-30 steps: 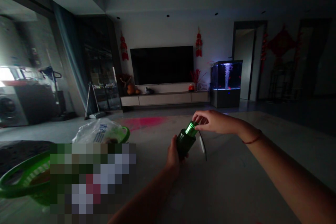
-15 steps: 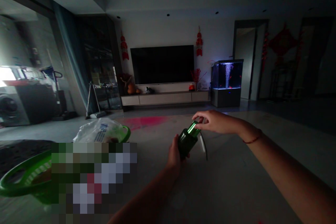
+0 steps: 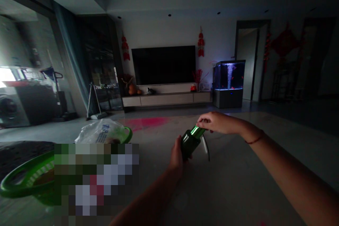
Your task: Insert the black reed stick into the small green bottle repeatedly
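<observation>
A dark green bottle (image 3: 189, 146) with a shiny green cap (image 3: 197, 131) is tilted up to the right in front of me. My left hand (image 3: 177, 153) is wrapped round the bottle's body from the left. At the upper end, the fingers of my right hand (image 3: 209, 122) are closed on the cap, thumb and fingertips pressed to its top. Behind the bottle, a thin white and black stick-like thing (image 3: 204, 147) lies on the pale tabletop (image 3: 238, 169); its kind is hard to tell.
At the left stands a green plastic basket (image 3: 18, 192) with a clear plastic bag (image 3: 99, 130) at its far side; pixel blocks hide part of it. A pink patch (image 3: 148, 123) marks the table's far side. Beyond are a low TV cabinet (image 3: 166, 99) and a lit fish tank (image 3: 229, 76).
My right hand's fingers have drawn in closer on the cap. The bottle and my left hand have shifted very slightly to the right.
</observation>
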A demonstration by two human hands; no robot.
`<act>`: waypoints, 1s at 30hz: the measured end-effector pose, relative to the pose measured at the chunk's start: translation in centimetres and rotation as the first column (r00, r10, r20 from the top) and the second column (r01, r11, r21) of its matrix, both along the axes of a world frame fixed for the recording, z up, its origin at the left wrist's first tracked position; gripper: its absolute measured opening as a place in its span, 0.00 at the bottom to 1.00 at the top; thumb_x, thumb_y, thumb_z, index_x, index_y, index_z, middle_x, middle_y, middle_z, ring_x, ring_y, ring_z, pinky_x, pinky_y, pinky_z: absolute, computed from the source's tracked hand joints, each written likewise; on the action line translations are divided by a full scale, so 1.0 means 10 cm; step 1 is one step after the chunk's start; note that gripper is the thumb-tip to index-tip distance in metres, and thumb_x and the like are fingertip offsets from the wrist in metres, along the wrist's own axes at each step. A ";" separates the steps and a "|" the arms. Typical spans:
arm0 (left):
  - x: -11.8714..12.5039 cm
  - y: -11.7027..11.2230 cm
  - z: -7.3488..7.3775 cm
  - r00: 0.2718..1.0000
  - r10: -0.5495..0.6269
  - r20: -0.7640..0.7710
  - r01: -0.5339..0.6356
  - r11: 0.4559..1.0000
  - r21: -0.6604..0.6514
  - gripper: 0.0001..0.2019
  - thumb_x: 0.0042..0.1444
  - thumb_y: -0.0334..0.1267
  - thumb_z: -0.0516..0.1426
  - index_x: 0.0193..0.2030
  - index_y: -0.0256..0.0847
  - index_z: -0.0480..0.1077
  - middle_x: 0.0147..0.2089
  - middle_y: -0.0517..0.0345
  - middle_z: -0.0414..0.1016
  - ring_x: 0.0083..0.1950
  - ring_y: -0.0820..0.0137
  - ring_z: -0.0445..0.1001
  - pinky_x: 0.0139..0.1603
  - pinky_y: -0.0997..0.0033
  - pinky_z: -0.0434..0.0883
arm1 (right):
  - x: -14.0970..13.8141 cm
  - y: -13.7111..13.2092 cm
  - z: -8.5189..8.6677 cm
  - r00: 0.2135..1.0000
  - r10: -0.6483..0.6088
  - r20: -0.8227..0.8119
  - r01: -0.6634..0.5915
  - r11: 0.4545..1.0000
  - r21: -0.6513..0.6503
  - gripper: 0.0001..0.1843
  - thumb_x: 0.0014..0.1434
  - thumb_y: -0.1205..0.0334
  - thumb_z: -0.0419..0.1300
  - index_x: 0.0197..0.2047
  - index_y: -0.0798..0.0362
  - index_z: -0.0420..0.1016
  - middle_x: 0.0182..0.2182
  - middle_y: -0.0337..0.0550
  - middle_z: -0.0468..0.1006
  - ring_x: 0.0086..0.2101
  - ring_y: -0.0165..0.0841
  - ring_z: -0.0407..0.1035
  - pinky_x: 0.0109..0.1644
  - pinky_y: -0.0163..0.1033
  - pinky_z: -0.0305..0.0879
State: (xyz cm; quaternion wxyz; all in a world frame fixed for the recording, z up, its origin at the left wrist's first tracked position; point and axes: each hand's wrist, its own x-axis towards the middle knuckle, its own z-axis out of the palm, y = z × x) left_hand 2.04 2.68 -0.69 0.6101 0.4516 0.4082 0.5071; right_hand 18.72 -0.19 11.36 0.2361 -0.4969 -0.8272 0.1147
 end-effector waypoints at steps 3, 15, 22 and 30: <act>0.00 0.00 0.00 1.000 0.009 -0.009 -0.009 1.000 -0.009 0.27 0.48 0.59 0.44 0.33 0.35 0.66 0.15 0.61 0.65 0.13 0.76 0.61 0.13 0.79 0.50 | 0.03 -0.03 0.03 0.997 0.073 -0.015 -0.073 0.997 -0.004 0.18 0.52 0.55 0.54 0.43 0.55 0.70 0.30 0.43 0.74 0.29 0.29 0.67 0.32 0.33 0.60; -0.01 0.03 -0.03 1.000 -0.006 -0.016 0.006 1.000 0.015 0.28 0.49 0.60 0.43 0.35 0.34 0.67 0.14 0.61 0.64 0.12 0.77 0.59 0.13 0.79 0.49 | 0.03 -0.04 0.09 0.993 0.076 -0.088 -0.060 0.984 0.165 0.17 0.52 0.52 0.54 0.41 0.52 0.73 0.45 0.46 0.70 0.41 0.34 0.66 0.44 0.39 0.60; 0.00 0.02 -0.01 1.000 0.005 -0.008 -0.005 1.000 -0.020 0.27 0.48 0.59 0.44 0.34 0.34 0.67 0.15 0.61 0.65 0.13 0.77 0.61 0.13 0.79 0.50 | 0.02 -0.03 0.06 0.999 0.021 -0.043 -0.019 0.999 0.041 0.17 0.51 0.51 0.55 0.36 0.56 0.72 0.27 0.43 0.74 0.27 0.30 0.67 0.30 0.34 0.60; 0.00 0.00 0.00 0.999 0.012 0.030 -0.012 1.000 -0.012 0.26 0.49 0.58 0.45 0.35 0.34 0.67 0.17 0.60 0.66 0.14 0.76 0.62 0.12 0.79 0.50 | 0.04 -0.05 0.07 0.990 0.116 -0.079 -0.113 0.993 0.037 0.18 0.47 0.60 0.59 0.42 0.56 0.69 0.33 0.43 0.75 0.31 0.30 0.68 0.33 0.34 0.63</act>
